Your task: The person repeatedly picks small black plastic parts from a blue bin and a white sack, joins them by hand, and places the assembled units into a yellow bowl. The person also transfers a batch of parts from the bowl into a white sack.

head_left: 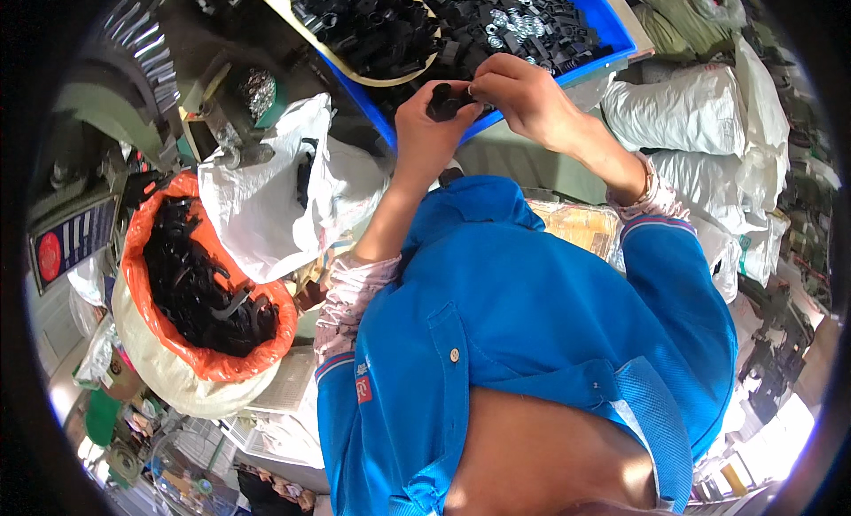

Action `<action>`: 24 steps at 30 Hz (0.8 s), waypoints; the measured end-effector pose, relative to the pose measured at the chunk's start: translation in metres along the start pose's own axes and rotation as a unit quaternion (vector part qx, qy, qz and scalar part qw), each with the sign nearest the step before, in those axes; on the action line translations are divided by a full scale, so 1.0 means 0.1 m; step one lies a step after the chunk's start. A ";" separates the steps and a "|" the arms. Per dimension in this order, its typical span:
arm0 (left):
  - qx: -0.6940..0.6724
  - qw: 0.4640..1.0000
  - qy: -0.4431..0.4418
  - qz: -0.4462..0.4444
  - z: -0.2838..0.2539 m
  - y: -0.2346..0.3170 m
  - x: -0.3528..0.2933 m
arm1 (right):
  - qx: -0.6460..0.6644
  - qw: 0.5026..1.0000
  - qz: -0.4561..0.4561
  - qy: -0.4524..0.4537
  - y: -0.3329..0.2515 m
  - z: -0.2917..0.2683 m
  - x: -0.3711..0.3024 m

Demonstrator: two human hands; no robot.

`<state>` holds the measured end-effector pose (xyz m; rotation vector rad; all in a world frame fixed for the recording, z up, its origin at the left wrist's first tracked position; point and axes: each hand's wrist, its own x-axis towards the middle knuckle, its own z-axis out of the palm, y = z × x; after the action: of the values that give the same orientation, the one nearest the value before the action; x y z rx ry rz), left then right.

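Observation:
Both hands meet over the near edge of a blue tray [620, 48]. My left hand [427, 133] is closed around a small black plastic part [443, 103] with a rounded end. From the right, my right hand [530, 97] pinches something tiny and light-coloured against that part, too small to make out. Black plastic pieces [567, 39] fill the tray, with a heap of shiny metal springs or rings [517, 25] on top. Beside them in the tray sits a cream-coloured container [424, 71] of black parts.
An orange-lined sack [285, 319] of black curved parts stands at left, with a white sack [257, 206] beside it. Further left are a machine [229, 142] and a green bowl [275, 110] of small metal pieces. Stuffed white sacks [678, 113] are piled at right.

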<state>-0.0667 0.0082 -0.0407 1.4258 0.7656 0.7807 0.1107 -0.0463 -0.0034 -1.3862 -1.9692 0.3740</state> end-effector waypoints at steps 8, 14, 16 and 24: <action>-0.096 0.979 0.180 0.027 -0.58 0.00 -0.36 | 0.326 0.935 0.129 -0.048 -0.23 0.49 0.61; -0.196 0.927 0.318 0.037 -0.99 -0.06 -0.62 | 0.541 0.791 0.247 -0.146 -0.51 1.08 0.66; -0.156 0.931 0.326 0.046 -1.13 -0.03 -0.73 | 0.553 0.773 0.272 -0.149 -0.49 1.24 0.72; 0.177 0.913 0.357 0.092 -1.48 -0.02 -1.03 | 0.564 0.764 0.230 -0.215 -0.53 1.48 0.90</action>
<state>-0.2469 0.0026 -0.0440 1.5493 1.4001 1.3999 -0.0450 0.0370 -0.0457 -0.9166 -1.1534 1.8787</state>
